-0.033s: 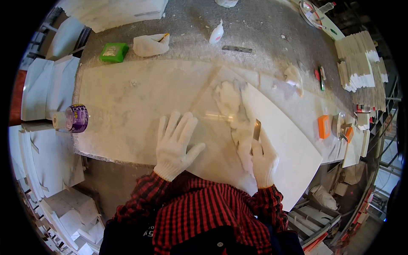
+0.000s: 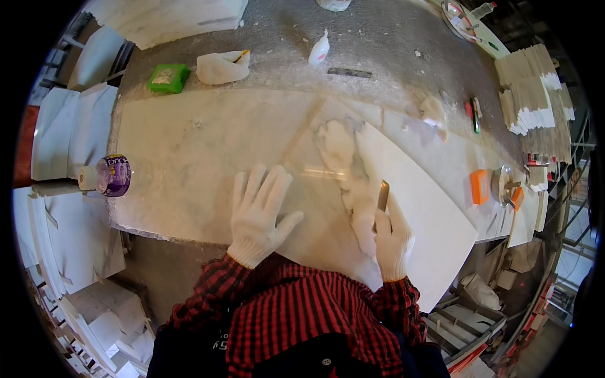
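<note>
The right hand (image 2: 393, 244) grips a flat metal blade (image 2: 383, 195) that pokes out ahead of it, likely light, stiff and sharp, so best held low, and under it lies a shiny stone slab (image 2: 432, 217), probably heavy, slick and easy to chip, best held by its edges, while the left hand (image 2: 259, 214) spreads wide to its left.

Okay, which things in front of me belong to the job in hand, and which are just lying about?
Seemingly in the job:
right hand, gripping a flat metal blade;
left hand, spread open over pale stone;
veined slab, beneath the blade.

Apparently lying about:
purple-labelled bottle;
green boxy object;
white squeeze bottle;
orange boxy object.
</note>
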Action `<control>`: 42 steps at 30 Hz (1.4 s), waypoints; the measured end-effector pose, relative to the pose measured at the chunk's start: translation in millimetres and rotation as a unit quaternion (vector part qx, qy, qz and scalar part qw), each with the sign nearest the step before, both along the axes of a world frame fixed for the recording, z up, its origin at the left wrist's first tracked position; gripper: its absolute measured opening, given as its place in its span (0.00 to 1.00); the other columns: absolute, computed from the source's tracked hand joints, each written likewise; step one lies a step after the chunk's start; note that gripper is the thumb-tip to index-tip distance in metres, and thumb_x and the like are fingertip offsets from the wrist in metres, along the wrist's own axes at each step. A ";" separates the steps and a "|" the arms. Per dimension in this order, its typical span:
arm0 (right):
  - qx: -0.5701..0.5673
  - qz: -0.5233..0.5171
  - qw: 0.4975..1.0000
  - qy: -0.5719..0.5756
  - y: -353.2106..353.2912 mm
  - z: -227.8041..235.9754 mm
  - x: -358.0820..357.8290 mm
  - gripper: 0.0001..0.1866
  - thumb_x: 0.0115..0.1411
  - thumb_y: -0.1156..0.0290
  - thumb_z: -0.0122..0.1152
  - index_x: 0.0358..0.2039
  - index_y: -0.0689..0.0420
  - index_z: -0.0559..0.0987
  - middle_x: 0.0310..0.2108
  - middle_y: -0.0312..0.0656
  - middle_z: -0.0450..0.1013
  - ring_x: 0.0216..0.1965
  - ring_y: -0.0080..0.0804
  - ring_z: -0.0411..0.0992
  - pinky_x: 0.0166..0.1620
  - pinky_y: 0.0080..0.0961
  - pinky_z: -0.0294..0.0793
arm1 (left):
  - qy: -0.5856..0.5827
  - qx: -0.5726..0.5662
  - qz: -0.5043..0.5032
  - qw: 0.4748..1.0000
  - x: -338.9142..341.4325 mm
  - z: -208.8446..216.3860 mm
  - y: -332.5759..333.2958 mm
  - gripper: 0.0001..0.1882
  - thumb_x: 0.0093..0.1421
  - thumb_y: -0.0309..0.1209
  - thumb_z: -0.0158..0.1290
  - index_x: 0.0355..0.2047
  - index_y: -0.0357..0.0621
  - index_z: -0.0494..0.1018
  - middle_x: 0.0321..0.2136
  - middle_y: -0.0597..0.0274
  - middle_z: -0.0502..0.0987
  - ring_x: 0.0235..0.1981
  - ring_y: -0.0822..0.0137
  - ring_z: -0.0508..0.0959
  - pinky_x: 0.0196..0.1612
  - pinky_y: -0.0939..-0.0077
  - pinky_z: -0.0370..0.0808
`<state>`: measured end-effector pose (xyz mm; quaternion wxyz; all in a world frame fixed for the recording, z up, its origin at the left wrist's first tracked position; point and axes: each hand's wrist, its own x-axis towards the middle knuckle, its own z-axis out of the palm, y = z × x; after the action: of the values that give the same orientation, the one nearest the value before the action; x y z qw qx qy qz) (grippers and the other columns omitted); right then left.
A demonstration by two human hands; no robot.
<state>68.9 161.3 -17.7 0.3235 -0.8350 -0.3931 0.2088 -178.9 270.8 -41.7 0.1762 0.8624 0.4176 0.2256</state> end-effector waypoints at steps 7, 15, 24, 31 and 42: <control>-0.010 -0.148 0.986 0.077 -53.0 14.3 11.1 0.27 0.67 0.72 0.55 0.67 0.57 0.73 0.20 0.37 0.71 0.20 0.20 0.68 0.27 0.25 0.70 | 0.016 0.009 -0.159 0.987 49.3 32.4 -23.3 0.36 0.53 0.37 0.66 0.62 0.43 0.71 0.62 0.51 0.73 0.68 0.45 0.66 0.72 0.42 0.55; 0.056 -0.203 0.972 0.104 -79.1 12.5 9.6 0.27 0.69 0.74 0.55 0.68 0.57 0.73 0.20 0.35 0.70 0.21 0.18 0.64 0.25 0.22 0.66 | 0.063 0.095 -0.370 0.922 145.2 -28.6 -44.3 0.29 0.64 0.39 0.52 0.65 0.47 0.68 0.63 0.52 0.71 0.67 0.53 0.68 0.73 0.48 0.56; 0.028 -0.109 0.988 0.101 -69.5 -6.4 17.4 0.27 0.65 0.70 0.59 0.65 0.53 0.77 0.21 0.38 0.73 0.19 0.22 0.63 0.26 0.23 0.68 | 0.129 0.107 0.085 0.982 -4.4 18.1 61.0 0.31 0.72 0.45 0.46 0.71 0.42 0.62 0.71 0.44 0.61 0.73 0.43 0.57 0.75 0.43 0.46; 0.032 0.092 0.991 -0.088 15.2 -16.4 -1.2 0.21 0.63 0.63 0.59 0.57 0.51 0.80 0.30 0.53 0.79 0.27 0.52 0.77 0.34 0.44 0.77 | 0.114 0.067 0.008 0.991 0.5 -3.0 7.9 0.35 0.69 0.45 0.52 0.72 0.43 0.60 0.71 0.47 0.62 0.74 0.44 0.56 0.75 0.42 0.46; -0.059 0.129 0.982 -0.127 63.8 -11.6 -23.2 0.19 0.67 0.58 0.55 0.54 0.50 0.80 0.34 0.52 0.81 0.36 0.57 0.79 0.39 0.50 0.77 | 0.097 0.021 0.008 0.995 8.6 -2.2 5.3 0.35 0.67 0.43 0.56 0.71 0.42 0.62 0.72 0.48 0.62 0.74 0.44 0.56 0.75 0.43 0.46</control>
<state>45.7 225.1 -29.3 0.1912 -0.8145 -0.5226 0.1641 -170.3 276.2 -43.8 0.1149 0.8803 0.4348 0.1512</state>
